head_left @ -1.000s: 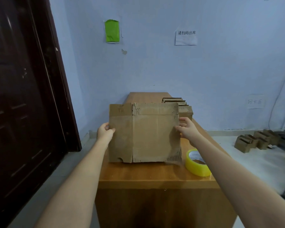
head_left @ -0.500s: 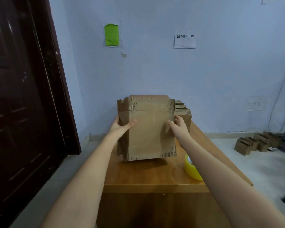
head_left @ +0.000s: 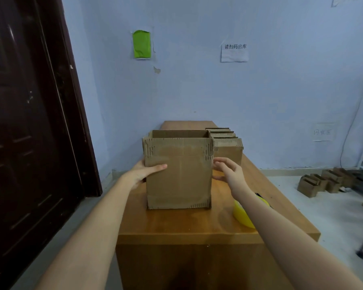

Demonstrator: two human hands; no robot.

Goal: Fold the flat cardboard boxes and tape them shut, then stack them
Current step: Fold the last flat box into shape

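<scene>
Both bare forearms reach forward and upward from the lower corners, converging toward the middle. The left hand [head_left: 144, 173] is turned palm inward, thumb stretched flat and pointing right, the other 4 fingers hidden from view. The right hand [head_left: 228, 170] is seen from its back, wrist slightly bent, fingers [head_left: 218, 164] loosely spread and lightly curved, pointing left, with the thumb lowest, holding nothing
</scene>
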